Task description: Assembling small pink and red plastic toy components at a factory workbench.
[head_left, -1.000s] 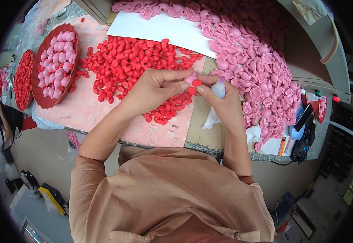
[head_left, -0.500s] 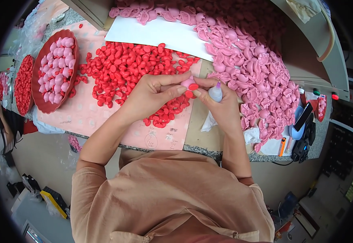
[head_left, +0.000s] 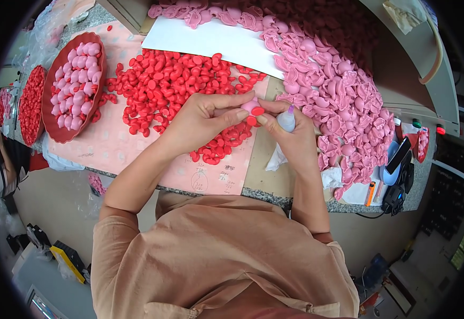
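In front of my chest my two hands meet over the worktable. My left hand [head_left: 202, 121] pinches a small pink rounded piece [head_left: 249, 105] between thumb and fingertips. My right hand [head_left: 297, 139] has its fingertips on a red curved piece [head_left: 252, 120] that touches the pink one. A small translucent squeeze bottle [head_left: 286, 122] with a purple tip is tucked in the same right hand, tip pointing up. Beyond my left hand lies a heap of red curved pieces [head_left: 173, 80]. A large pile of pink shell-like pieces [head_left: 343, 106] spreads to the right.
At the left, a red scalloped tray [head_left: 61, 133] holds joined pink-and-red pieces. Another tray of red pieces [head_left: 31, 106] stands beside it. A white board [head_left: 210, 40] lies behind the red heap. An orange marker [head_left: 370, 193] and black phone [head_left: 398, 154] lie right. A co-worker's arm [head_left: 6, 159] shows far left.
My hands keep the same hold and stay almost in place. The whole view has shifted slightly. The red piece stays against the pink one.
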Demonstrator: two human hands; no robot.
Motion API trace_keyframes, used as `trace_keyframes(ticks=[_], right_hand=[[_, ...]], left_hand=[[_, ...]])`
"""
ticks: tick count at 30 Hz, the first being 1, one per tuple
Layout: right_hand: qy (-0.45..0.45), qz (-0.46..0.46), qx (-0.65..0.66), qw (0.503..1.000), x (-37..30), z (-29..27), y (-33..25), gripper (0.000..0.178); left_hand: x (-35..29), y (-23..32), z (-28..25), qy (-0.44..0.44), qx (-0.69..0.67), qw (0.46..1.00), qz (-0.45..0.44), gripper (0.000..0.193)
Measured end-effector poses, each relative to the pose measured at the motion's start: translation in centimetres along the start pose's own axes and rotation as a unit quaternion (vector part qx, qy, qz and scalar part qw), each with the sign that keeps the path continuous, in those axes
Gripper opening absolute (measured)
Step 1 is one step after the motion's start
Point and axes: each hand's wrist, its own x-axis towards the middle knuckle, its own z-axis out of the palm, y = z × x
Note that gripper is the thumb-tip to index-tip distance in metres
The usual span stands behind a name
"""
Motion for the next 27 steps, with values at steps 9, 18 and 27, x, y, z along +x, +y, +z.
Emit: trace_keyframes(ticks=[9, 18, 27], right_hand=[[0.000, 0.014, 0.009, 1.000, 0.3, -0.2, -0.1, 0.027], [0.008, -0.043, 0.006, 0.999, -0.1, 0.2, -0.3, 0.030], [0.050, -0.209, -0.147, 0.966, 0.0, 0.2, 0.5, 0.028]], left_hand=[[0.2, -0.1, 0.2, 0.008, -0.012, 1.000, -0.005, 0.035], [0.4, -0.1, 0.2, 0.014, -0.055, 0.997, 0.045, 0.035], [0.4, -0.4, 0.1, 0.015, -0.050, 0.998, 0.047, 0.032]])
